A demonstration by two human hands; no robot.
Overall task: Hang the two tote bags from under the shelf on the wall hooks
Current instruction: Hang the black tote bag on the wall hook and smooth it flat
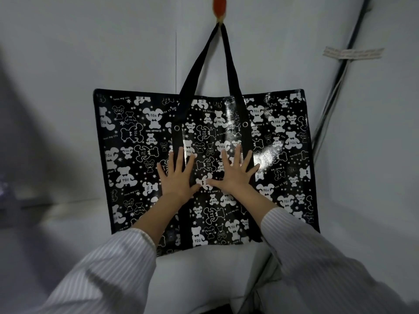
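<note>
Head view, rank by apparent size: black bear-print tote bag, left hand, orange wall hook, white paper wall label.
1. Black bear-print tote bag
2. Left hand
3. White paper wall label
4. Orange wall hook, though the frame's top cuts it off, so unsure

A pale grey-white wall (90, 53) is seen across the whole view, dimly and unevenly lit. A thin vertical seam (176, 64) is drawn down it toward 12 o'clock. At 2 o'clock dark cables (358, 26) are run slantwise down the wall, and a strip of white tape (353, 53) with small, unreadable print is stuck across them. A broad soft shadow (27, 114) is cast over the wall at 9 o'clock, and a faint horizontal joint (61, 203) is seen below it, toward 8 o'clock.
</note>
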